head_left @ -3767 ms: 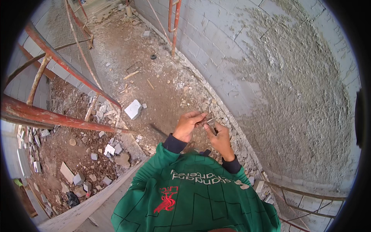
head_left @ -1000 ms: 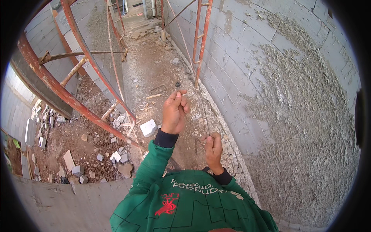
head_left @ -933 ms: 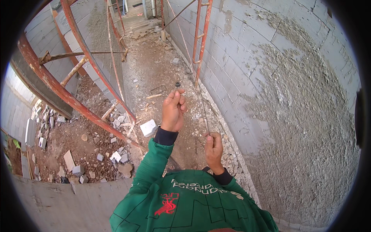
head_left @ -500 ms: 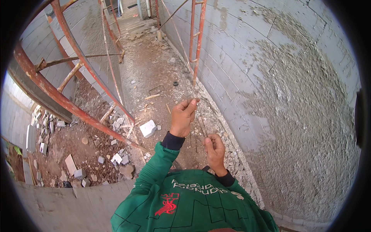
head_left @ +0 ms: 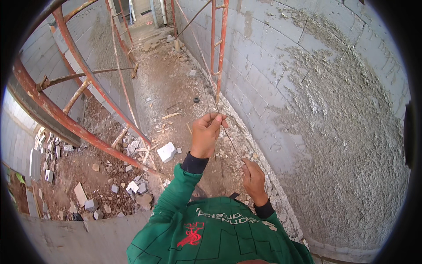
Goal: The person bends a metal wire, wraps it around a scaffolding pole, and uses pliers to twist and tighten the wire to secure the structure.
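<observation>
The person wears a green long-sleeved shirt (head_left: 211, 237) with thin dark lines across it, pale lettering on the chest and a red emblem below that. Black cuffs (head_left: 194, 163) show at both wrists. Both hands (head_left: 206, 134) are bare.

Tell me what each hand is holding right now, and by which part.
Both hands hold one thin wire. The left hand pinches its upper stretch between the fingertips; the right hand grips its lower end. Nothing else is held.
</observation>
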Action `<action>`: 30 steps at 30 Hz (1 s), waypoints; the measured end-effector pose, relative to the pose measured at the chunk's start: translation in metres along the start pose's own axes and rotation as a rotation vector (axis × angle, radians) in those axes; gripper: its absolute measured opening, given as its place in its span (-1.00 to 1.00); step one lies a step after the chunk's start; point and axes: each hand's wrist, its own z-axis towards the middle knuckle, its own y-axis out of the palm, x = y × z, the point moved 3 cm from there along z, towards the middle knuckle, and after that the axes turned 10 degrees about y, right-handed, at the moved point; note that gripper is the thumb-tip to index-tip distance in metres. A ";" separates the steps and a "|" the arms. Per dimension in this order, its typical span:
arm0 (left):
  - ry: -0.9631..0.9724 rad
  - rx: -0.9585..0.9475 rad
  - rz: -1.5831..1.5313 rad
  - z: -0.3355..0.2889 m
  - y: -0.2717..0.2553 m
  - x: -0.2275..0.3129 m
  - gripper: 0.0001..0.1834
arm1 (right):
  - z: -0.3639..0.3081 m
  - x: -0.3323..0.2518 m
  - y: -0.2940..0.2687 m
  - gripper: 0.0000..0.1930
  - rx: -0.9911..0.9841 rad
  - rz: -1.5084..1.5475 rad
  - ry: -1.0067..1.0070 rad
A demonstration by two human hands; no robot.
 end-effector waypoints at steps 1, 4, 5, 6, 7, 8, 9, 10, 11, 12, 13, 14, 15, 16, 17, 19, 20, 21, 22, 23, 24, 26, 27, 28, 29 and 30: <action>0.022 -0.001 -0.003 -0.001 0.004 -0.002 -0.82 | 0.002 0.005 -0.007 -0.75 0.008 -0.077 -0.043; 0.065 0.006 -0.077 -0.001 0.015 -0.007 -0.84 | 0.000 0.024 -0.023 -0.70 -0.020 -0.234 -0.132; 0.044 0.022 -0.113 0.000 0.016 -0.009 -0.84 | -0.004 0.032 -0.026 -0.69 -0.049 -0.277 -0.136; 0.066 0.038 -0.123 0.002 0.017 -0.008 -0.84 | -0.012 0.041 -0.029 -0.71 -0.073 -0.269 -0.061; 0.062 0.066 -0.132 0.004 0.016 -0.008 -0.84 | -0.021 0.051 -0.030 -0.74 -0.104 -0.261 0.028; 0.040 0.087 -0.145 0.008 0.012 -0.006 -0.85 | -0.032 0.061 -0.032 -0.76 -0.150 -0.253 0.109; 0.076 0.088 -0.134 0.011 0.009 -0.002 -0.84 | -0.043 0.073 -0.034 -0.78 -0.156 -0.191 0.241; 0.090 0.073 -0.125 0.015 0.005 0.001 -0.84 | -0.054 0.085 -0.036 -0.80 -0.168 -0.127 0.370; 0.119 0.078 -0.123 0.017 0.000 0.003 -0.84 | -0.068 0.096 -0.038 -0.81 -0.182 -0.064 0.497; 0.063 0.048 -0.102 0.014 0.003 -0.004 -0.84 | -0.080 0.100 -0.040 -0.78 -0.172 -0.140 0.407; 0.020 0.038 -0.086 0.008 0.006 -0.012 -0.83 | -0.091 0.108 -0.041 -0.78 -0.279 -0.156 0.461; -0.046 0.015 -0.061 0.000 0.010 -0.020 -0.83 | -0.101 0.113 -0.042 -0.77 -0.366 -0.155 0.513; -0.045 -0.050 -0.047 -0.008 0.017 -0.029 -0.83 | -0.107 0.117 -0.043 -0.76 -0.461 -0.156 0.594; -0.069 -0.120 -0.030 -0.018 0.025 -0.039 -0.83 | -0.112 0.118 -0.046 -0.72 -0.604 -0.075 0.713; -0.094 -0.193 -0.015 -0.029 0.031 -0.048 -0.83 | -0.106 0.111 -0.050 -0.71 -0.598 -0.104 0.538; -0.164 -0.285 -0.032 -0.049 0.039 -0.060 -0.83 | -0.089 0.091 -0.057 -0.69 -0.633 -0.219 0.352; -0.216 -0.329 -0.044 -0.058 0.044 -0.065 -0.82 | -0.073 0.081 -0.060 -0.67 -0.540 -0.170 0.393; -0.210 -0.342 -0.037 -0.063 0.048 -0.067 -0.82 | -0.054 0.067 -0.064 -0.66 -0.415 0.022 0.406; -0.216 -0.352 -0.029 -0.067 0.051 -0.068 -0.82 | -0.036 0.054 -0.064 -0.65 -0.311 0.181 0.470; -0.221 -0.362 -0.020 -0.071 0.053 -0.068 -0.82 | -0.017 0.039 -0.063 -0.65 -0.230 0.268 0.438; -0.223 -0.372 -0.016 -0.074 0.056 -0.067 -0.82 | 0.001 0.023 -0.060 -0.65 -0.150 0.354 0.367; -0.217 -0.392 -0.026 -0.077 0.058 -0.064 -0.81 | 0.027 0.000 -0.050 -0.64 -0.087 0.450 0.401; -0.223 -0.398 -0.003 -0.079 0.057 -0.062 -0.82 | 0.035 -0.011 -0.046 -0.63 -0.076 0.507 0.360; -0.223 -0.410 -0.001 -0.080 0.056 -0.061 -0.82 | 0.039 -0.016 -0.044 -0.66 -0.100 0.498 0.456; -0.253 -0.423 0.006 -0.081 0.054 -0.061 -0.82 | 0.042 -0.020 -0.040 -0.68 -0.141 0.498 0.514; -0.193 -0.438 0.057 -0.081 0.052 -0.059 -0.81 | 0.044 -0.023 -0.034 -0.69 -0.156 0.525 0.581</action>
